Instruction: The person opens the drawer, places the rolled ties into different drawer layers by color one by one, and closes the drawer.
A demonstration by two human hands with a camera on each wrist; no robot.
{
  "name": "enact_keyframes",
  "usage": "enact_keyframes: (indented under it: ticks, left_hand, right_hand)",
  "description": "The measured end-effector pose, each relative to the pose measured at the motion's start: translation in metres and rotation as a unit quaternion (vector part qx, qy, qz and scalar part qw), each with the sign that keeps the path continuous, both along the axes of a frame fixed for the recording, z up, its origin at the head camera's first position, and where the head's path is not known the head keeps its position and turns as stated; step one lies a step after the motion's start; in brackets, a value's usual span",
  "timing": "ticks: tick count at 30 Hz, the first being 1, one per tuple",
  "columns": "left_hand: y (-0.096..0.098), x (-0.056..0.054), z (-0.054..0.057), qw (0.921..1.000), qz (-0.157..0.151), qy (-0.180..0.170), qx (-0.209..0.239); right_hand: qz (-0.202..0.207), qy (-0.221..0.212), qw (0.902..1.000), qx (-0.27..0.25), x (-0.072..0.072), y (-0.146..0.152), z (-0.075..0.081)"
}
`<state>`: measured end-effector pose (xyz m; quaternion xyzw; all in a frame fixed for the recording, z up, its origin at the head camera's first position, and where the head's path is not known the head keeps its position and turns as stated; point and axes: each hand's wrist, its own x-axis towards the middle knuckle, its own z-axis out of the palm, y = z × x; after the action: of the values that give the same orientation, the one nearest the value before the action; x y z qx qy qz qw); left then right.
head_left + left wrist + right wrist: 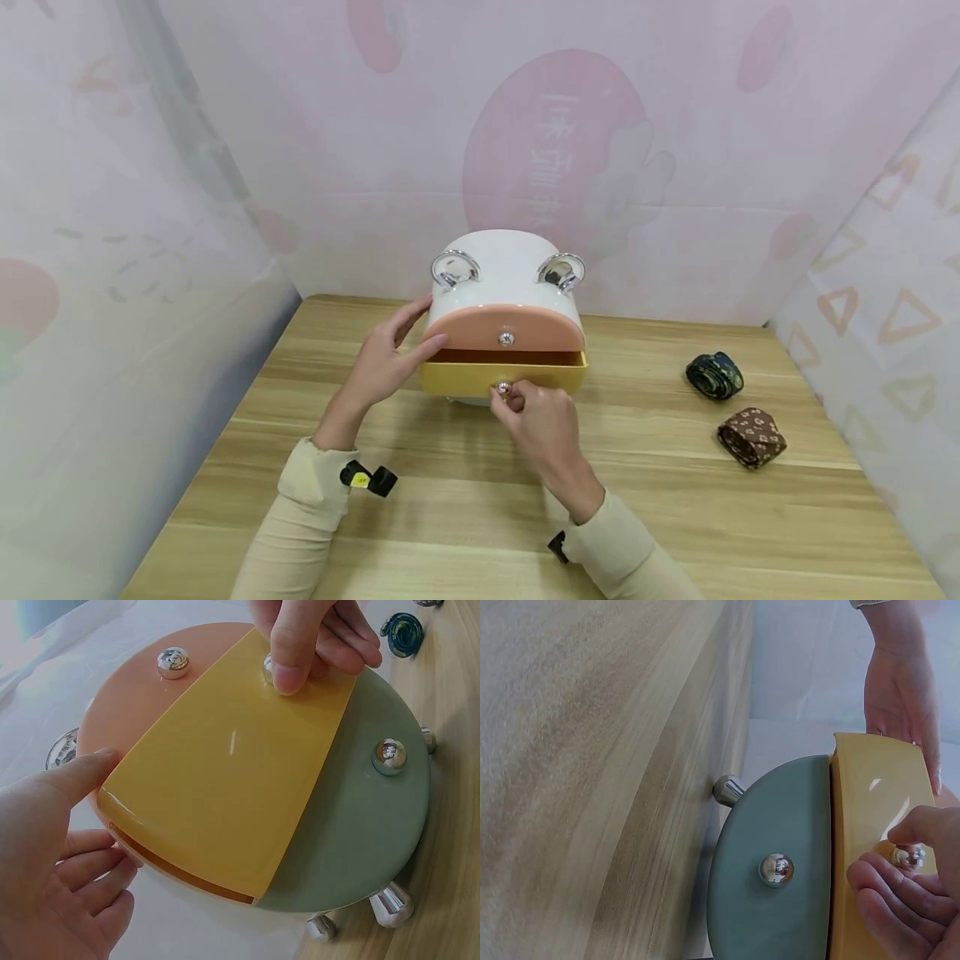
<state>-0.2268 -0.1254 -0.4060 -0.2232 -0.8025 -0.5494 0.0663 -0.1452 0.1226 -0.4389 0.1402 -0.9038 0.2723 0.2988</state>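
A small rounded drawer cabinet (498, 258) with a white shell and silver ears stands on the table. Its yellow middle drawer (457, 379) is pulled partway out, below a closed orange drawer (472, 327). My right hand (546, 425) pinches the silver knob (504, 387) of the yellow drawer between thumb and fingers. Against the cabinet's left side rests my left hand (378, 362), its thumb at the orange front's edge and its fingers along the shell. The green bottom drawer (352, 795) is closed, with its own round knob (776, 870).
To the right on the wooden table (645, 500) lie a rolled dark green patterned necktie (715, 376) and a rolled brown flowered necktie (752, 437). Silver feet (392, 904) hold the cabinet up. Printed cloth walls (375, 167) enclose the table's back and sides.
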Motion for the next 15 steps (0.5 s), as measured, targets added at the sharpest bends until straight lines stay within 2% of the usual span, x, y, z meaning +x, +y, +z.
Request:
enact_keyframes:
  ticks: [15]
  left_hand:
    - [-0.001, -0.002, 0.0, 1.0, 0.0, 0.003, -0.008]
  right_hand:
    - [0.011, 0.033, 0.9991, 0.025, 0.016, -0.001, 0.004]
